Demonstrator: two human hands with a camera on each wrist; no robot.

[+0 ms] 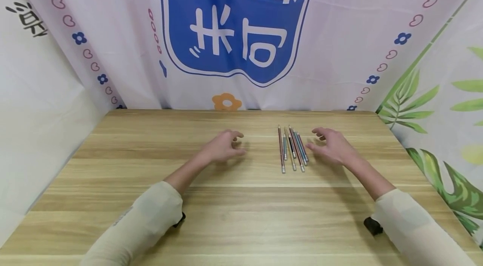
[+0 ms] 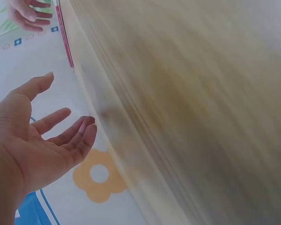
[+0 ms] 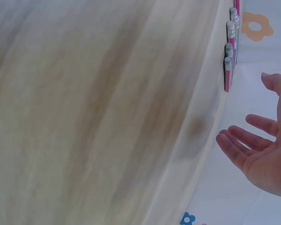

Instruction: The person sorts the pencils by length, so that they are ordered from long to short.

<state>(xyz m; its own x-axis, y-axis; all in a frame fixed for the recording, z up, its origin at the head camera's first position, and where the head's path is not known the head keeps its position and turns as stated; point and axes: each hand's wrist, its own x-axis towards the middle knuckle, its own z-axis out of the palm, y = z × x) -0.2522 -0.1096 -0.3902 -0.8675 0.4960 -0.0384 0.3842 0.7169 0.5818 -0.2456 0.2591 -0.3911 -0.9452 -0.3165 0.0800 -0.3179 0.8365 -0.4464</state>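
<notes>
Several pencils (image 1: 290,151) with white eraser ends lie side by side on the wooden table, in red, blue, black and tan. Their eraser ends point toward the person. Just right of the bundle hovers my right hand (image 1: 331,146), fingers loosely bent and holding nothing. My left hand (image 1: 224,146) is held over the table to the left, a wider gap from the pencils, its thumb and fingers apart. In the right wrist view, the pencils (image 3: 228,70) appear beyond the spread right hand (image 3: 267,145). The left wrist view shows the left hand (image 2: 51,136) with nothing in it.
The wooden table (image 1: 241,215) runs back to a printed curtain (image 1: 332,60) with a blue emblem. White cloth (image 1: 45,102) hangs on the left, leaf-patterned cloth (image 1: 445,132) on the right. A black band (image 1: 372,226) shows at the right sleeve.
</notes>
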